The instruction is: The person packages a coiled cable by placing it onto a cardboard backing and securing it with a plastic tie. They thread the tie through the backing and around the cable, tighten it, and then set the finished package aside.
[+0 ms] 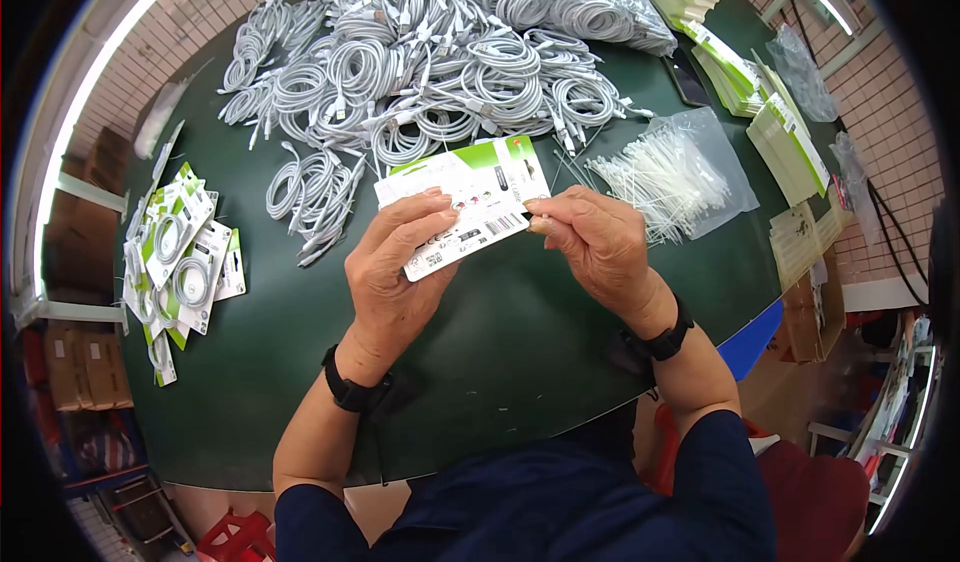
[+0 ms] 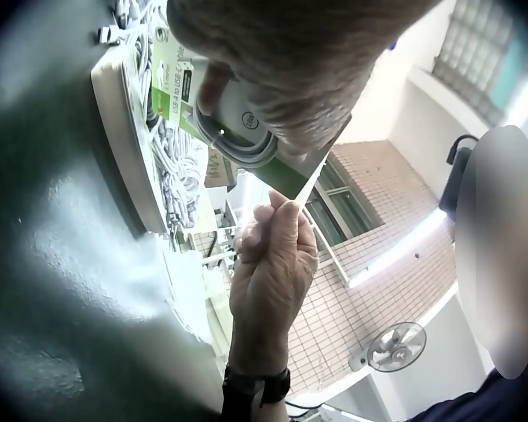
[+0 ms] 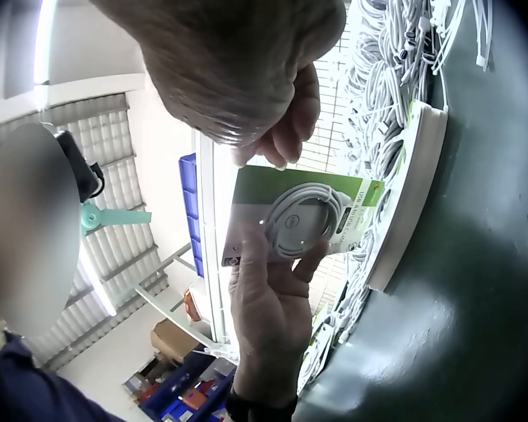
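Observation:
My left hand [image 1: 400, 252] grips a white and green packaging card [image 1: 480, 227], its printed back facing up in the head view. A coiled light grey cable [image 3: 312, 211] lies against the card's other face, as the right wrist view shows. My left thumb [image 3: 253, 255] presses on that side. With thumb and forefinger together, my right hand [image 1: 600, 247] pinches the card's right edge near a corner. Between those fingertips the detail is small and partly hidden. Beneath the held card, a thick stack of cards [image 3: 414, 176] stands on the table.
Many coiled grey cables [image 1: 430, 72] cover the back of the green table [image 1: 500, 362]. White cable ties [image 1: 660, 182] lie on a clear bag to the right. Carded cables [image 1: 185, 272] are heaped at left. Card stacks [image 1: 790, 147] and a phone [image 1: 687, 77] sit at the right edge.

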`<move>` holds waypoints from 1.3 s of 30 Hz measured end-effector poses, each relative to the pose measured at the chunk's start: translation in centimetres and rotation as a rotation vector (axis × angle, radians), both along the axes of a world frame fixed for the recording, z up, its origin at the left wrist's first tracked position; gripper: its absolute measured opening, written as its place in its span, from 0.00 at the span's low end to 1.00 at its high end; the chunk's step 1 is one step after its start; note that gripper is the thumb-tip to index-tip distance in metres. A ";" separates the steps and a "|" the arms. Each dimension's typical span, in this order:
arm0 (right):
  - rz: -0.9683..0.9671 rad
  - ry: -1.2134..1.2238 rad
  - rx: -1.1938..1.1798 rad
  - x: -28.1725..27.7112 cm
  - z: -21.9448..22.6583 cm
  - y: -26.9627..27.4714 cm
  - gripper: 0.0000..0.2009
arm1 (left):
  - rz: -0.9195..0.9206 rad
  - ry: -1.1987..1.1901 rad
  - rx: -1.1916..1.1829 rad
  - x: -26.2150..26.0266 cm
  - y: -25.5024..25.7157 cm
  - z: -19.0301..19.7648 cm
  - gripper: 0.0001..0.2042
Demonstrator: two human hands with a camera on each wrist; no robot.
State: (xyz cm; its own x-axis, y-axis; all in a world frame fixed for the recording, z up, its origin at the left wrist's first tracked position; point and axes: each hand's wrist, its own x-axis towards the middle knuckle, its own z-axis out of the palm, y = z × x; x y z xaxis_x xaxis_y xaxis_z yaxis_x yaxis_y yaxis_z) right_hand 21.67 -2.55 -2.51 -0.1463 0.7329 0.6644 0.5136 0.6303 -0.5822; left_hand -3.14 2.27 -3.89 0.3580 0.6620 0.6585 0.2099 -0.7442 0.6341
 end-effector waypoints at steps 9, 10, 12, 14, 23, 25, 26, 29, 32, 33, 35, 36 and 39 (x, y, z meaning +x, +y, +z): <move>-0.011 0.058 -0.012 0.1 -0.1 -0.4 0.15 | -0.001 -0.004 0.012 0.1 0.1 -0.2 0.16; -0.027 0.072 -0.010 -0.1 0.2 -0.5 0.14 | 0.006 -0.004 0.024 0.1 0.2 -0.3 0.18; -0.038 0.113 -0.002 -0.3 0.2 -0.7 0.12 | 0.014 -0.004 0.040 0.2 0.2 -0.2 0.19; -0.033 0.166 0.006 -0.3 -0.2 -0.9 0.09 | 0.013 -0.004 0.047 0.2 0.1 -0.2 0.19; 0.021 0.035 0.137 -0.3 1.6 -0.6 0.11 | 0.011 -0.014 0.054 0.2 0.1 -0.4 0.20; 0.018 0.063 0.145 0.0 1.3 -0.7 0.12 | -0.001 0.002 0.057 0.2 0.0 -0.2 0.18; 0.016 0.079 0.149 0.1 1.2 -0.7 0.13 | -0.008 0.013 0.059 0.1 0.0 -0.2 0.17; 0.033 0.054 0.213 0.3 1.8 -1.1 0.14 | -0.006 0.023 0.068 0.1 0.0 -0.3 0.18; 0.142 0.172 0.266 0.1 1.8 -1.0 0.12 | -0.011 0.022 0.089 0.3 0.0 -0.3 0.18; 0.168 0.235 0.260 -0.1 1.6 -1.1 0.11 | -0.008 0.027 0.104 0.3 0.0 -0.4 0.18; 0.218 0.332 0.235 -0.4 1.2 -1.4 0.09 | -0.010 0.034 0.130 0.4 0.0 -0.5 0.18; 0.229 0.355 0.217 -0.5 1.2 -1.6 0.09 | -0.003 0.042 0.168 0.5 0.1 -0.5 0.19; 0.240 0.364 0.207 -0.7 1.3 -1.8 0.09 | -0.018 0.030 0.193 0.6 0.1 -0.6 0.20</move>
